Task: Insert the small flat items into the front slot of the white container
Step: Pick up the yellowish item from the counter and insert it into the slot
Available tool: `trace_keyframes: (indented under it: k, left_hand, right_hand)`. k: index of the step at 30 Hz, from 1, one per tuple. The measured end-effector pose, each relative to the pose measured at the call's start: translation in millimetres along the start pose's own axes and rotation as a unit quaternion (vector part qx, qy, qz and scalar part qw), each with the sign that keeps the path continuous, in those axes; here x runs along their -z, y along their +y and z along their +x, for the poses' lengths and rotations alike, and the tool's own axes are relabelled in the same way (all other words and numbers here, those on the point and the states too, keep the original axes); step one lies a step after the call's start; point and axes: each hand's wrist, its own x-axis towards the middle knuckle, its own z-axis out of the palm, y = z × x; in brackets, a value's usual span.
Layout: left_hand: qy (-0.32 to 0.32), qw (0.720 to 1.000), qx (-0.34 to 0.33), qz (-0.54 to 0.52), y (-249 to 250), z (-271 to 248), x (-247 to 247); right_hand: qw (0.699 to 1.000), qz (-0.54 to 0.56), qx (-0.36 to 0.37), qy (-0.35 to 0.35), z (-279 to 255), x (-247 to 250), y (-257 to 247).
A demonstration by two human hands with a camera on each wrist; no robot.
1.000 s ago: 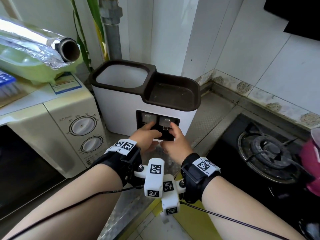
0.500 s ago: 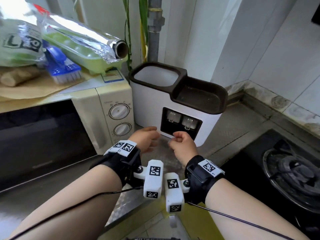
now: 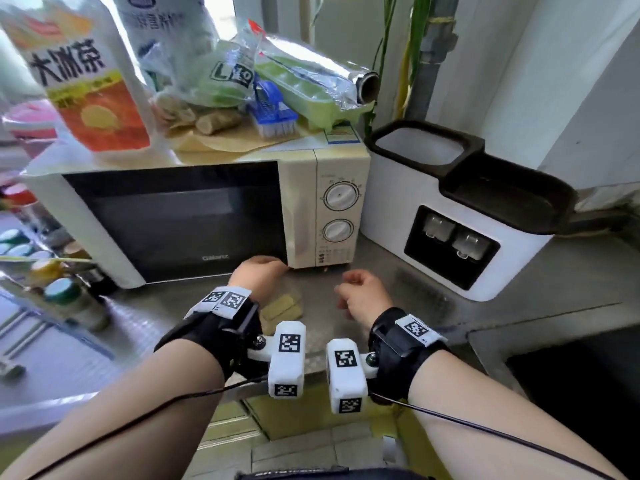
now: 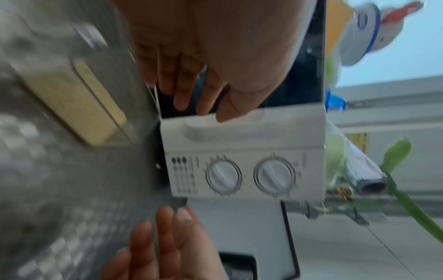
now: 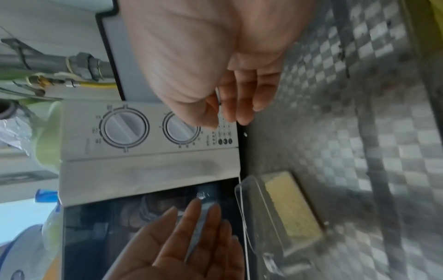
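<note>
The white container (image 3: 388, 202) with a dark rim stands right of the microwave. Its dark front slot (image 3: 419, 251) holds two small clear flat pieces (image 3: 438, 226), side by side. Both hands hover low over the steel counter, left of the container. My left hand (image 3: 259, 271) sits in front of the microwave door, fingers loosely curled and holding nothing (image 4: 191, 98). My right hand (image 3: 358, 289) is beside it, also holding nothing (image 5: 242, 98). Between them lie yellow flat items (image 3: 282, 306) in a clear tray (image 5: 249, 208).
A cream microwave (image 3: 332, 216) stands behind the hands, its top crowded with bags, a foil roll (image 3: 329, 77) and a blue brush (image 3: 273, 112). Jars (image 3: 69, 299) line the counter's left edge. A dark stove recess (image 3: 571, 375) lies at the right.
Both hands have drawn back from the container's front slot and moved left, down to the counter before the microwave. The head view has swung left.
</note>
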Motion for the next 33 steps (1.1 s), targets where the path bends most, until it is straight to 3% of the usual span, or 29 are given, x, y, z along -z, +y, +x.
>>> trace_keyframes:
  k: [3, 10, 21, 33]
  left_hand:
    - [0.043, 0.999, 0.030, 0.011, -16, -1, 16]
    - [0.019, 0.993, 0.103, -0.053, -40, -5, 10]
    - [-0.099, 0.981, 0.140, -0.090, -38, -5, -36]
    - [-0.212, 0.970, 0.100, -0.062, -16, -2, -74]
  right_hand:
    - [1.000, -0.016, -0.009, -0.023, -2, -15, 5]
    - [0.996, -0.006, -0.052, -0.071, -10, -27, 16]
    - [0.986, -0.132, -0.088, -0.060, -9, -4, 36]
    - [0.985, -0.143, -0.078, 0.057, -5, 28, 38]
